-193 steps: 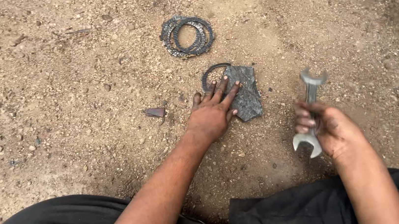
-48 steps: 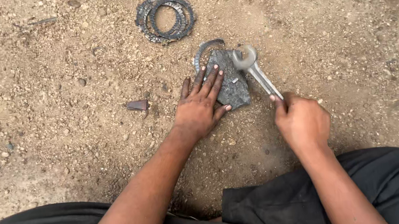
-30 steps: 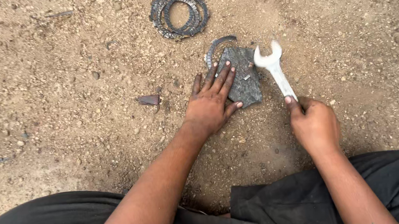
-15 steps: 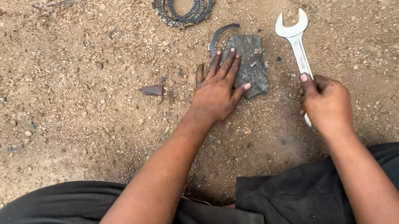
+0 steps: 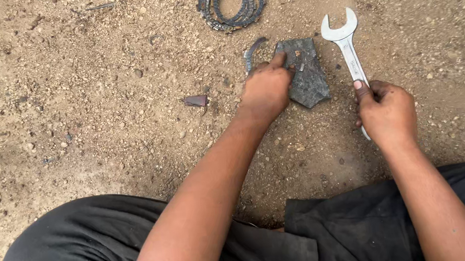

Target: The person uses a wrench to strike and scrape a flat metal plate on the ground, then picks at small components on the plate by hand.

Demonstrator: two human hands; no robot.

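On the dirt ground (image 5: 69, 107), our left hand (image 5: 265, 89) presses fingertips on the dark flat stone (image 5: 307, 73); at three o'clock, our right hand (image 5: 386, 111) has its grip closed round the wrench (image 5: 344, 41).

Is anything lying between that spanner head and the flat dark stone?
Nothing visible does. Only bare dirt lies between the spanner, held by the right hand, and the stone. The left hand touches the stone's far side.

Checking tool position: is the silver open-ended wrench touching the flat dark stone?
No, the silver open-ended wrench lies apart, right of the flat dark stone.
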